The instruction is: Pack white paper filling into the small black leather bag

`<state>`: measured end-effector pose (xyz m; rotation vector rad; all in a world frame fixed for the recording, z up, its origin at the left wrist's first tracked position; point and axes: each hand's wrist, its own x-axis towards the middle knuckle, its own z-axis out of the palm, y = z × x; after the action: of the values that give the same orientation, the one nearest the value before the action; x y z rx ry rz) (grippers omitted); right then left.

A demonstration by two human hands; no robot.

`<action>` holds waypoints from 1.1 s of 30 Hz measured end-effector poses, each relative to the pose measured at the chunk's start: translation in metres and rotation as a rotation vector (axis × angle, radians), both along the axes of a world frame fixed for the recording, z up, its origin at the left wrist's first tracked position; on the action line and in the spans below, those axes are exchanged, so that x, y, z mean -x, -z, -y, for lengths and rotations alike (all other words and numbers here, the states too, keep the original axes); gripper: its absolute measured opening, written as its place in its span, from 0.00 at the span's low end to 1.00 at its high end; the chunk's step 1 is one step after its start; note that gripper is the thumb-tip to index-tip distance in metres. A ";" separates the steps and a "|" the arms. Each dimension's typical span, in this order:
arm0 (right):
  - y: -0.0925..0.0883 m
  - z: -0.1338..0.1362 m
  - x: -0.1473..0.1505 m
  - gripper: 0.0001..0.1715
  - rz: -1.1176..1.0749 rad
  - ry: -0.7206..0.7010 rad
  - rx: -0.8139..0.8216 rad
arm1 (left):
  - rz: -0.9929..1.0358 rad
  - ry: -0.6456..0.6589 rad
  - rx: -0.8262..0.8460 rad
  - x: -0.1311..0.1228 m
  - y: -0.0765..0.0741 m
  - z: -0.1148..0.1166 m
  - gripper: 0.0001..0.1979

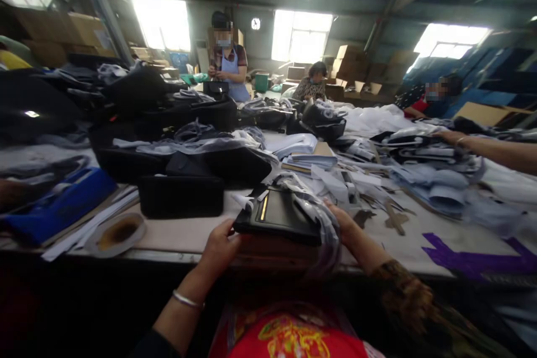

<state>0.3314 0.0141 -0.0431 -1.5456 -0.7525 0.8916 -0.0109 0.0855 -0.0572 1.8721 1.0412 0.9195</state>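
Note:
A black handbag (282, 213) with a gold-coloured bar on its front lies tilted at the table's front edge. My left hand (222, 246) pinches its near left corner, thumb on top. At the bag's right end, my right hand (342, 222) grips the side; its fingertips are partly hidden. Clear plastic-wrapped straps (321, 210) drape over the bag's right part and hang past the edge. Left of it stands another black bag (181, 197).
Piles of black bags with wrapped straps (201, 142) rise behind. A tape roll (117, 233) and a blue bin (62, 204) are left; paper scraps (348, 182) and purple strips (478, 257) right. A co-worker's arm (495, 151) reaches in from the right; other people (230, 64) work across the table.

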 end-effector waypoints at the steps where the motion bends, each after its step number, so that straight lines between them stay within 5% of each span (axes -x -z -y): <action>1: 0.001 0.007 -0.004 0.28 -0.062 -0.009 0.017 | -0.017 -0.006 -0.001 0.002 0.003 0.001 0.12; 5: -0.013 0.029 -0.013 0.31 0.060 0.099 -0.034 | -0.021 -0.038 -0.007 0.000 0.007 0.003 0.12; 10: -0.035 0.053 -0.006 0.36 0.433 -0.058 -0.060 | -0.042 -0.076 -0.070 -0.016 0.004 0.013 0.10; 15: -0.031 0.058 -0.004 0.40 0.667 -0.063 -0.049 | -0.085 -0.109 -0.129 -0.030 0.001 0.022 0.09; 23: -0.052 0.046 -0.023 0.25 1.178 -0.019 -0.249 | -0.099 -0.083 -0.118 -0.027 -0.020 -0.016 0.13; 27: -0.060 0.060 0.005 0.26 1.212 -0.114 -0.414 | -0.053 -0.092 0.000 -0.019 -0.005 -0.020 0.19; 30: -0.046 0.065 0.026 0.29 1.220 -0.294 -0.390 | 0.005 -0.153 0.136 -0.017 0.009 -0.017 0.25; 33: -0.032 0.056 0.029 0.21 1.252 -0.309 -0.350 | 0.049 -0.105 0.224 -0.023 0.015 -0.017 0.31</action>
<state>0.3021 -0.0421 -0.0108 -1.5794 -1.9425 -0.1442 0.0121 0.1021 -0.0725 1.6155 1.1709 0.8658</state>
